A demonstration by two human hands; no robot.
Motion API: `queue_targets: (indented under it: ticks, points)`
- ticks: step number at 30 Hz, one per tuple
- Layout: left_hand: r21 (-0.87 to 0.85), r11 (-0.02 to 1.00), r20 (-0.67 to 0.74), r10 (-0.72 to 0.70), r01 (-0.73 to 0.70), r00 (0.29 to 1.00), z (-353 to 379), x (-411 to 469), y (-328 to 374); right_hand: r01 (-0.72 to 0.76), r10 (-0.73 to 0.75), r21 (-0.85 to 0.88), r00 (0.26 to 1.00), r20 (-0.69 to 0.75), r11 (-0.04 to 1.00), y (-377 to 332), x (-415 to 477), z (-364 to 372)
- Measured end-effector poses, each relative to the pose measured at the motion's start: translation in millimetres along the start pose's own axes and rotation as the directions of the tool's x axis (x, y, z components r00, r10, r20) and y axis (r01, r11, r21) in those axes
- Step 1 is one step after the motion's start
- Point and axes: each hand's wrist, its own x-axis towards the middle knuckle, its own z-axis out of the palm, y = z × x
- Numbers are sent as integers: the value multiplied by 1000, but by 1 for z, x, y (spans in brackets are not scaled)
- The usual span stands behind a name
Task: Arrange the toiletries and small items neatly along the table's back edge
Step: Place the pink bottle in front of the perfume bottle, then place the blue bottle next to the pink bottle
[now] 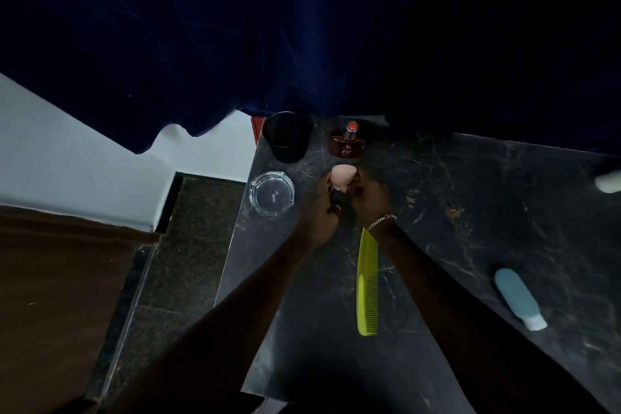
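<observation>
Both hands (342, 202) pinch the pink sponge (342, 178).

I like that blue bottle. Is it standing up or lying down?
Lying down: the blue bottle rests on its side on the table, white cap toward you.

Pink sponge (342, 178), comb (367, 286) flat

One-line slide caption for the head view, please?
Both hands hold a pink makeup sponge near the perfume bottle on the dark marble table.
</observation>
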Motion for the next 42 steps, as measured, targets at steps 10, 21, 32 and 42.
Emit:
queue_targets:
  ticks: [10,21,32,42]
  points:
    - [-48,999,14,16,-16,1000,-1,4,-9,1,-1,7,998,65,1000,5,6,4]
    - [-30,994,4,-101,101,995,-3,-10,-10,-26,0,188,991,136,982,4,-5,-2]
    - [320,940,26,119,-121,993,3,-90,-13,62,-64,24,994,84,998,33,-102,-42]
    - [527,754,209,331,-391,920,73,-128,23,148,-152,-281,988,5,948,87,-185,-114]
